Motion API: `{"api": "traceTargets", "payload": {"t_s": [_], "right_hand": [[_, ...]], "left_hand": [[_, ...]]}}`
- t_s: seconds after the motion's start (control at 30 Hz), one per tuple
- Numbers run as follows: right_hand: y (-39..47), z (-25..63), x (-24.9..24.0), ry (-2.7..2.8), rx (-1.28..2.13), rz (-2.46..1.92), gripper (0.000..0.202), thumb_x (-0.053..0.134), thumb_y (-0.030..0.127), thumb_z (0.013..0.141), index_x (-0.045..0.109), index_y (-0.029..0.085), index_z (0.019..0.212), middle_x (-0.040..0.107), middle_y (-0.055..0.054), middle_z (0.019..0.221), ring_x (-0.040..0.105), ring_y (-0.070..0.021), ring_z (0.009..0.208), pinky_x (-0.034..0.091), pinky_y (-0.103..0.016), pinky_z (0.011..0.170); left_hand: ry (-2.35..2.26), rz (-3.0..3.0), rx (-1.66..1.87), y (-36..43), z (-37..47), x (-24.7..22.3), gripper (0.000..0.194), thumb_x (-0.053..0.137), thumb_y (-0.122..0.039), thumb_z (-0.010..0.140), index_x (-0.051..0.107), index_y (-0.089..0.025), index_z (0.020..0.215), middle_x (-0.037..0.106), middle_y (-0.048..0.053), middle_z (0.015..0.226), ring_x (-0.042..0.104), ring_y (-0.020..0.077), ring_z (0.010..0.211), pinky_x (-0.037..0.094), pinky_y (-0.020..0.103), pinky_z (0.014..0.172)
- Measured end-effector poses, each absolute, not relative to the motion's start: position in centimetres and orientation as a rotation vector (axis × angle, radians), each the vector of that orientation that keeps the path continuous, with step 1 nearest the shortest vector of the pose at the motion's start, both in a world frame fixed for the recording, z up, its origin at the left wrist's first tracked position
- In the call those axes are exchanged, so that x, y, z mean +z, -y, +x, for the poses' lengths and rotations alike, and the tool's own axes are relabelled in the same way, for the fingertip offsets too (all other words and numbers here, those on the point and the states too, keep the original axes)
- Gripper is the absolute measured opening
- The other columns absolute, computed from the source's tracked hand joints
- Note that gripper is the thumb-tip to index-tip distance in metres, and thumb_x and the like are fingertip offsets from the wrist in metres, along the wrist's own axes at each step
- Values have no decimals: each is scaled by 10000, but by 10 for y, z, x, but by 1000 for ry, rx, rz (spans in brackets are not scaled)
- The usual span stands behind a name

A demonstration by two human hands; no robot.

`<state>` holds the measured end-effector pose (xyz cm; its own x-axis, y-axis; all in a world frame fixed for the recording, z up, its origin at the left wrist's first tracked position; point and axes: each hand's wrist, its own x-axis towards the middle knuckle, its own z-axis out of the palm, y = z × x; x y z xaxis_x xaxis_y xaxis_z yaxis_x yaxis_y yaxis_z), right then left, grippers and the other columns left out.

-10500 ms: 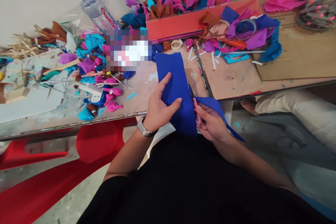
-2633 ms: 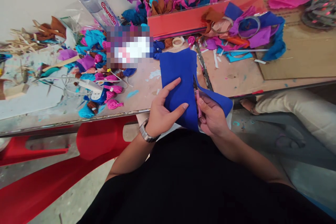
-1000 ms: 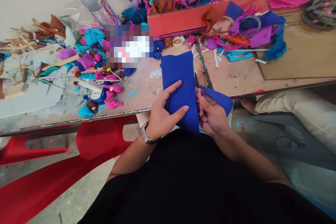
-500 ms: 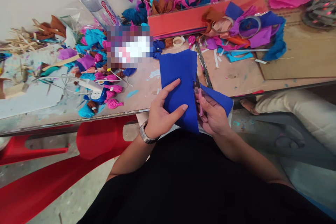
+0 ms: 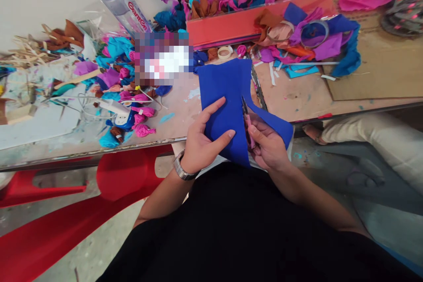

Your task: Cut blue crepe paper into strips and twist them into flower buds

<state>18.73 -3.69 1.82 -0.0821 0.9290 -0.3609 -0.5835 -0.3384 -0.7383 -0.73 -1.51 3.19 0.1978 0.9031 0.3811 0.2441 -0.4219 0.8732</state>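
Note:
A deep blue sheet of crepe paper [image 5: 224, 81] spans my lap and the table's front edge. My left hand [image 5: 206, 139] holds its left side, thumb and index finger spread over the top, the other fingers hidden beneath. Pink-handled scissors [image 5: 248, 125] are gripped in my right hand [image 5: 269, 143]. Their dark blades point away from me at the slit in the paper and look nearly closed. To the right of the slit, a blue strip bends outward over my right fingers.
On the table lie a blurred bright patch [image 5: 168, 61], a water bottle [image 5: 124, 9], an orange-red box [image 5: 224, 28], paper scraps [image 5: 317, 46], a tape roll [image 5: 225, 52] and a power socket [image 5: 123, 119]. A red chair [image 5: 122, 174] stands left; another person's leg [image 5: 373, 134] is at right.
The scissor blades have swung slightly left and shut further on the paper. The slit is longer, and the right-hand strip spreads farther from the sheet. My left hand has barely shifted.

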Motion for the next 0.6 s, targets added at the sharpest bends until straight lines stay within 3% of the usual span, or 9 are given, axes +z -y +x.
{"api": "traceTargets", "payload": {"t_s": [0.2, 0.43, 0.6], "right_hand": [[37, 188, 18, 514, 1666, -982, 555, 1075, 551, 604, 793, 221, 951, 635, 69, 576, 405, -46, 408, 261, -177, 360], [36, 189, 15, 537, 1651, -1006, 573, 1062, 567, 622, 789, 228, 995, 617, 85, 546, 323, -33, 377, 200, -179, 339], [36, 188, 16, 546, 1652, -1010, 559, 1066, 549, 618, 797, 232, 991, 702, 62, 646, 334, -20, 386, 190, -174, 335]], "left_hand": [[-1060, 1804, 1243, 15, -7, 33, 726, 865, -481, 946, 613, -255, 1588, 658, 124, 1611, 639, 333, 1502, 533, 518, 1296], [-1069, 1820, 1252, 18, -5, 33, 710, 874, -444, 941, 623, -248, 1577, 669, 127, 1595, 658, 327, 1477, 554, 512, 1275], [-1067, 1814, 1255, 18, -8, 31, 711, 866, -449, 950, 607, -267, 1586, 652, 123, 1610, 638, 335, 1502, 531, 534, 1297]]}}
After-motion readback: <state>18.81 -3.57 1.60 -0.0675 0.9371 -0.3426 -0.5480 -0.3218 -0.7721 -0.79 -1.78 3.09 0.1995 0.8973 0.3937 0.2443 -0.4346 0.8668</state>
